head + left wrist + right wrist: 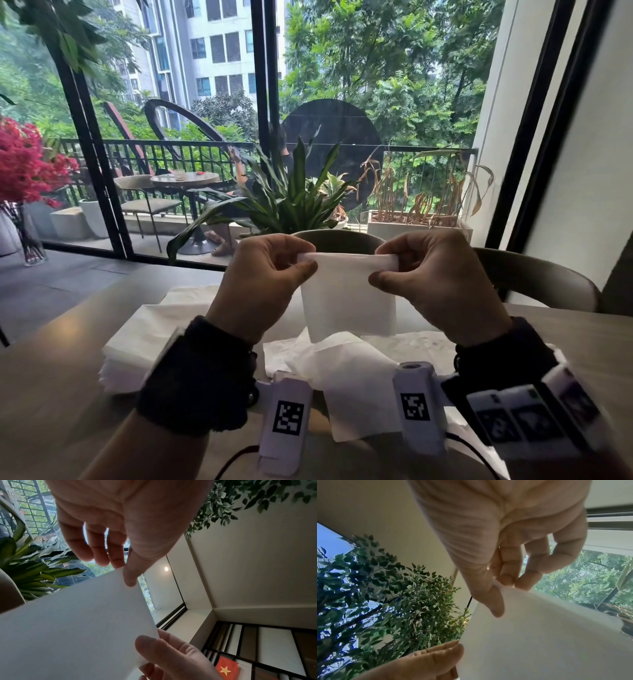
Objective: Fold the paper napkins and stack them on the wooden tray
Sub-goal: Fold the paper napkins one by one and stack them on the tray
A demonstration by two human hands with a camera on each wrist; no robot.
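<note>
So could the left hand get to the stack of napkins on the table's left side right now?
Probably not yet: the left hand is pinching the raised napkin with the right hand. Once it lets go, the napkin stack lies just below it, with nothing between.

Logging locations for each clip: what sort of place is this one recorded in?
Probably a cafe or similar eatery, at an indoor table beside floor-length windows. A balcony outside has a round table with chairs, someone sitting there, and loose paper napkins cover the near table.
</note>
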